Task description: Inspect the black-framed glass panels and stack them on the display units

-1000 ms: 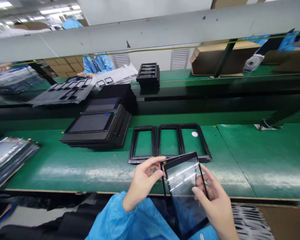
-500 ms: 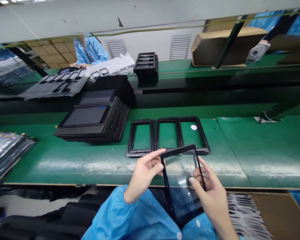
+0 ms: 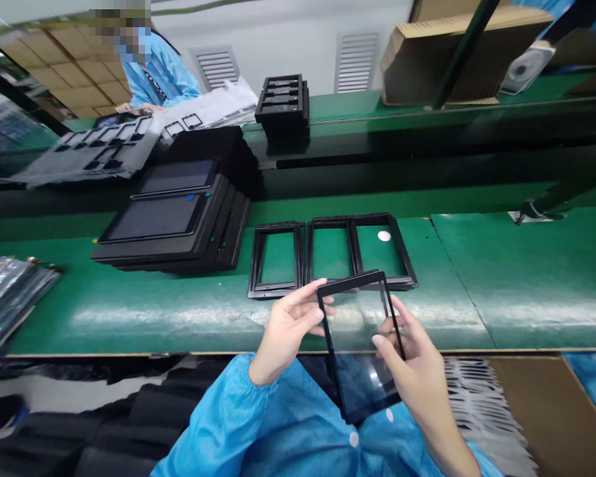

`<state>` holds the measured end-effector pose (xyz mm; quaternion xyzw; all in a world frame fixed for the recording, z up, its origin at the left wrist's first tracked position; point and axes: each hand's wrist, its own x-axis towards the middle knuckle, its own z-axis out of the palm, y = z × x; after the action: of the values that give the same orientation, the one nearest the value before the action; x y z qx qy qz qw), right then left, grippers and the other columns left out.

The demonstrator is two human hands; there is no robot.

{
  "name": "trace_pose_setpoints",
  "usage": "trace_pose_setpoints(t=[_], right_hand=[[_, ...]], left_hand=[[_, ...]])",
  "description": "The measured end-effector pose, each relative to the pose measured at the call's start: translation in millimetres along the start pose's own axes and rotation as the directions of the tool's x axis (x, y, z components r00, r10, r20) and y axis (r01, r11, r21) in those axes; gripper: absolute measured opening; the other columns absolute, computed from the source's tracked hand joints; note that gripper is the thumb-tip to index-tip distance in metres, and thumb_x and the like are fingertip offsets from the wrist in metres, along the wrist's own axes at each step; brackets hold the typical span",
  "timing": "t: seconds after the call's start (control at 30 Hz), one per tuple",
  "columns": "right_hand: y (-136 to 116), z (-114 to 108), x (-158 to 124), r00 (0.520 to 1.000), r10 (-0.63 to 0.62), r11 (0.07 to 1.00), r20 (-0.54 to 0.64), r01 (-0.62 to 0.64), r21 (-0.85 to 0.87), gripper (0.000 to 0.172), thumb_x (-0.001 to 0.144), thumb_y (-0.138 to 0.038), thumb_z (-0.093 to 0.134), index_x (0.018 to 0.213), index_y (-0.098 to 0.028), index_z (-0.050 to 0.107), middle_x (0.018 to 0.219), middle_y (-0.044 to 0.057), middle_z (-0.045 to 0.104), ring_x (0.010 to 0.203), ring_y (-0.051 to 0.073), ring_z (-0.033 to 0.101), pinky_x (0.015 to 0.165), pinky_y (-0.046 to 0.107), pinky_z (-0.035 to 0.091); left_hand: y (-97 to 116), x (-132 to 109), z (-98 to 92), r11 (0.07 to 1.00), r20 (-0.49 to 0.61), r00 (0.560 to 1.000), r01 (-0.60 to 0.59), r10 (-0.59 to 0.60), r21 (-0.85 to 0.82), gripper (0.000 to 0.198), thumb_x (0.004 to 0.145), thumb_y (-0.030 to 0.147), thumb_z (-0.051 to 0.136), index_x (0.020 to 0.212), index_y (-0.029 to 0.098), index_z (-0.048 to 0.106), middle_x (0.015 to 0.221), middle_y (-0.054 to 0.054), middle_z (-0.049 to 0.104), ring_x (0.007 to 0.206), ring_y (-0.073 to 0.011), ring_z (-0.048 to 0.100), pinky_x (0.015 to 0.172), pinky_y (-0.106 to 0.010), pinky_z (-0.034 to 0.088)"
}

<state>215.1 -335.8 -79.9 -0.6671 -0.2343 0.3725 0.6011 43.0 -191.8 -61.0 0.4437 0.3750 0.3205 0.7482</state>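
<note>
Tilted in front of my body is a clear glass touch panel with a black border [image 3: 360, 348], held between both hands above the bench's front edge. My left hand [image 3: 294, 321] pinches its upper left edge, thumb on the near face. On the other side, my right hand [image 3: 413, 364] grips the right edge, its thumb over the face and fingers seen behind the glass. Just beyond the panel lie black rectangular frames [image 3: 302, 262] in a row of stacks on the green bench. A round white sticker [image 3: 384, 236] shows inside the rightmost frame.
A stack of black foam trays [image 3: 218, 232] with dark screens [image 3: 151, 217] stands left. Bagged flat parts [image 3: 10, 305] lie at the far left. On the raised shelf are a small black tray stack [image 3: 283, 109], a cardboard box [image 3: 437, 66] and a fan [image 3: 526, 66]. A co-worker [image 3: 156, 69] sits opposite.
The camera view has tipped downward slightly, so the bench appears higher. The panel is tilted a little more toward the camera, still in both hands.
</note>
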Motion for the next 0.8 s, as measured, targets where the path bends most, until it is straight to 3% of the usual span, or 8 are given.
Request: trace_pose_setpoints(t=[0.2,0.3,0.37,0.43,0.5,0.6,0.67,0.8], right_hand=[[6,1,0,0.999,-0.036,0.998,-0.004,0.036,-0.054,0.069,0.092,-0.036,0.077,0.156,-0.03,0.054,0.098,0.0,0.064,0.067,0.013,0.06,0.061,0.024,0.056],[9,-1,0,0.987,-0.158,0.968,-0.007,0.153,-0.197,0.064,0.095,-0.035,0.072,0.156,-0.031,0.054,0.1,0.002,0.065,0.073,0.016,0.063,0.066,0.029,0.059],[6,-4,3,0.948,-0.317,0.891,-0.036,0.285,-0.354,0.055,0.094,-0.035,0.072,0.149,-0.03,0.063,0.116,0.008,0.065,0.097,0.024,0.068,0.084,0.039,0.061],[-2,-9,9,0.899,-0.434,0.819,-0.055,0.368,-0.44,0.049,0.095,-0.035,0.072,0.143,-0.03,0.068,0.141,0.012,0.059,0.129,0.032,0.061,0.107,0.05,0.053],[-15,-15,18,0.913,-0.406,0.858,-0.043,0.365,-0.361,0.049,0.099,-0.035,0.067,0.148,-0.031,0.063,0.151,0.012,0.059,0.135,0.032,0.06,0.112,0.052,0.049],[-34,-22,31,0.972,-0.218,0.964,0.084,0.228,-0.136,0.042,0.104,-0.04,0.061,0.143,-0.026,0.065,0.104,0.008,0.083,0.096,0.026,0.079,0.092,0.043,0.062],[-43,-23,35,0.978,-0.151,0.985,0.144,0.162,-0.063,0.033,0.102,-0.044,0.063,0.123,-0.022,0.075,0.07,0.003,0.08,0.077,0.026,0.081,0.082,0.039,0.064],[-49,-18,33,0.98,-0.15,0.989,0.134,0.151,0.003,0.026,0.1,-0.045,0.067,0.103,-0.021,0.077,0.062,0.002,0.079,0.075,0.025,0.083,0.079,0.036,0.064]], left_hand=[[-2,0,0.1,1.0,-0.004,1.0,-0.007,0.007,0.009,0.06,0.08,0.038,0.09,0.136,0.024,0.075,0.112,-0.014,0.082,0.094,-0.0267,0.08,0.059,-0.024,0.066],[-2,1,0.2,1.0,-0.018,1.0,-0.002,0.002,0.03,0.058,0.082,0.036,0.088,0.137,0.024,0.075,0.119,-0.014,0.081,0.095,-0.0274,0.082,0.059,-0.023,0.065],[-1,-1,0.7,0.998,-0.036,0.999,-0.001,0.003,0.066,0.055,0.082,0.034,0.087,0.135,0.023,0.076,0.116,-0.013,0.082,0.092,-0.0273,0.083,0.057,-0.022,0.064],[2,-4,1.7,0.992,-0.033,0.999,-0.002,0.007,0.124,0.051,0.081,0.03,0.087,0.13,0.02,0.079,0.101,-0.011,0.085,0.085,-0.0272,0.084,0.057,-0.022,0.063],[7,-8,2.8,0.982,-0.014,1.0,-0.004,0.007,0.188,0.046,0.08,0.027,0.086,0.124,0.019,0.081,0.087,-0.009,0.085,0.081,-0.0273,0.084,0.058,-0.024,0.063],[13,-16,4.2,0.968,0.012,1.0,-0.006,0.003,0.25,0.042,0.079,0.027,0.085,0.12,0.02,0.083,0.083,-0.009,0.085,0.079,-0.0273,0.084,0.06,-0.026,0.064],[15,-19,4.6,0.963,0.019,1.0,-0.009,0.004,0.269,0.041,0.079,0.027,0.085,0.119,0.02,0.084,0.082,-0.009,0.085,0.078,-0.027,0.084,0.059,-0.024,0.064],[17,-19,3.8,0.962,0.018,1.0,0.003,-0.008,0.272,0.044,0.077,0.029,0.088,0.119,0.018,0.083,0.08,-0.009,0.084,0.077,-0.0277,0.084,0.057,-0.024,0.063]])
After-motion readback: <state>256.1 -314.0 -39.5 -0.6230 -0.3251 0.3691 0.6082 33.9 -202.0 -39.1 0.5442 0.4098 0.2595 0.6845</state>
